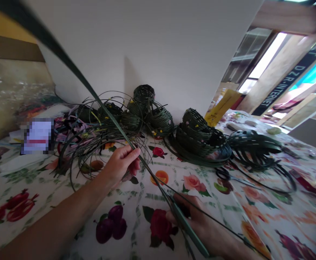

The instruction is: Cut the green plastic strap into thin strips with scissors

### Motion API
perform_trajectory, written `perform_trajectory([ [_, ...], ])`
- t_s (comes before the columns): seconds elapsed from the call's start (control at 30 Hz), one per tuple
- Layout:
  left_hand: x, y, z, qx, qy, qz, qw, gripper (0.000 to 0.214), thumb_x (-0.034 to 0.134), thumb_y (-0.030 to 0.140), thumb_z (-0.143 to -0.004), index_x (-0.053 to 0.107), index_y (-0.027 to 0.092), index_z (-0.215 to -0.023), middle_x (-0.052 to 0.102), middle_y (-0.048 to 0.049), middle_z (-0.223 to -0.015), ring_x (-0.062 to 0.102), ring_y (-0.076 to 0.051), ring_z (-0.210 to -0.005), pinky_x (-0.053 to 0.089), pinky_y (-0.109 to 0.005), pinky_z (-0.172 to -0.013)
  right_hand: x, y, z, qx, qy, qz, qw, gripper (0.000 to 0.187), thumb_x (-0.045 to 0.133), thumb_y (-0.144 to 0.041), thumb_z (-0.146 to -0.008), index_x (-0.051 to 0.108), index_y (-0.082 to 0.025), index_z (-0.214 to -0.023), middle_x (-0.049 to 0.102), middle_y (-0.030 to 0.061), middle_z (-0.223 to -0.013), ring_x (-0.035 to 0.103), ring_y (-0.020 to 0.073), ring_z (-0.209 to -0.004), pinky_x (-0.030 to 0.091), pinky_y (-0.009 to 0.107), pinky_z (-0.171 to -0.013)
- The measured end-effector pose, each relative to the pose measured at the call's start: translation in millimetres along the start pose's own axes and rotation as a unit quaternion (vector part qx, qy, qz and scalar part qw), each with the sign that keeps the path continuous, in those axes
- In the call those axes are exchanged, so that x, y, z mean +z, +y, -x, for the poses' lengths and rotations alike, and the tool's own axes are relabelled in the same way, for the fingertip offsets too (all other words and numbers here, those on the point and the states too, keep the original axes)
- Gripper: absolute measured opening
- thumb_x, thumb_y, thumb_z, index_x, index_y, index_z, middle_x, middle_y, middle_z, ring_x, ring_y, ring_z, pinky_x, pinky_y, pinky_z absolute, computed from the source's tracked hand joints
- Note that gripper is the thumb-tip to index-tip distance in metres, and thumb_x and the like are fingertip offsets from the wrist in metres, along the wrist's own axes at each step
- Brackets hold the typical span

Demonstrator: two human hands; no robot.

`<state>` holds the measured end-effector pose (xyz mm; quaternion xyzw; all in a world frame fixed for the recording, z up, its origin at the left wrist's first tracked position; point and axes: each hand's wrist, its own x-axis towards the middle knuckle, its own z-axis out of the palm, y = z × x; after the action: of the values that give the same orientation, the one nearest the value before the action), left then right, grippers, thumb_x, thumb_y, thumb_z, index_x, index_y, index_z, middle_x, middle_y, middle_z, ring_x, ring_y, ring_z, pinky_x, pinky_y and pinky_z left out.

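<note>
The strip (pixel 109 116) slanted above the table (pixel 136 224), from the upper left down past the left hand (pixel 124 160) to the right hand (pixel 194 216) over the near edge. The left thumb and forefinger were clamped on it. The right hand was closed around a green handle (pixel 191 231) and the strip's lower end, though some of its fingers were hidden; whether the handle bore a blade could not be told. A thin strand (pixel 223 227) ran across the right wrist toward the near right corner.

Good work here seemed to call for a light but firm left pinch, close enough to the right hand to stop the strip twisting, an even pull along its length, and left fingers clear of whatever the handle carried. The loose strand was best held off the wrist, where it could snag.

Along the far edge sat woven baskets (pixel 160 119); thin coils (pixel 84 159) lay left of centre, and scissors (pixel 223 174) lay toward the right edge.
</note>
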<state>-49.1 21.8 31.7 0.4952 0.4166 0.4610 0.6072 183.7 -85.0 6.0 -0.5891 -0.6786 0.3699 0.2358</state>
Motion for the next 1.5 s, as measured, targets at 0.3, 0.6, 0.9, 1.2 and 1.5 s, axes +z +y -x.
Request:
perform_trajectory([
  [0.3,1.9,-3,3,0.001,-0.017,0.021,1.000,0.030,0.064,0.038,-0.082,0.051,0.018,-0.064,0.058,0.0011,-0.050,0.048,-0.009,-0.037,0.033,-0.020,-0.034,-2,-9,1,0.000,-0.021,0.043,0.999,0.031,0.058,-0.047,-0.084,0.063,-0.020,-0.070,0.055,0.0010,-0.070,0.053,0.0187,-0.070,0.049,0.029,-0.068],
  [0.6,3.4,0,4,-0.001,-0.008,0.017,1.000,0.031,0.066,0.039,-0.080,0.050,0.018,-0.063,0.058,0.0009,-0.050,0.049,-0.009,-0.037,0.034,-0.019,-0.035,1,-11,0,-0.006,-0.019,0.015,1.000,0.032,0.062,-0.048,-0.084,0.062,-0.020,-0.068,0.053,-0.0014,-0.064,0.051,0.0154,-0.063,0.048,0.025,-0.061],
  [0.9,-5.3,5,-1,0.025,0.023,-0.024,0.999,0.032,0.067,0.041,-0.080,0.052,0.017,-0.064,0.060,0.0006,-0.051,0.052,-0.009,-0.038,0.038,-0.019,-0.038,2,6,-1,0.006,-0.002,-0.003,1.000,0.026,0.065,-0.046,-0.082,0.067,-0.021,-0.077,0.058,-0.0018,-0.066,0.054,0.0160,-0.064,0.050,0.024,-0.060],
  [1.2,4.4,-1,4,0.000,0.003,0.007,1.000,0.031,0.065,0.037,-0.081,0.052,0.017,-0.061,0.059,0.0002,-0.049,0.049,-0.008,-0.037,0.035,-0.019,-0.038,0,-4,1,0.016,-0.014,0.006,1.000,0.028,0.062,-0.047,-0.084,0.068,-0.020,-0.078,0.062,0.0007,-0.071,0.058,0.0186,-0.070,0.051,0.027,-0.067],
  [1.5,4.2,-1,4,-0.006,0.005,0.018,1.000,0.031,0.067,0.037,-0.080,0.051,0.018,-0.062,0.059,0.0005,-0.048,0.049,-0.008,-0.036,0.034,-0.019,-0.037,4,0,2,0.006,-0.016,-0.019,1.000,0.024,0.065,-0.044,-0.082,0.069,-0.020,-0.080,0.058,-0.0010,-0.066,0.056,0.0168,-0.066,0.050,0.025,-0.061],
])
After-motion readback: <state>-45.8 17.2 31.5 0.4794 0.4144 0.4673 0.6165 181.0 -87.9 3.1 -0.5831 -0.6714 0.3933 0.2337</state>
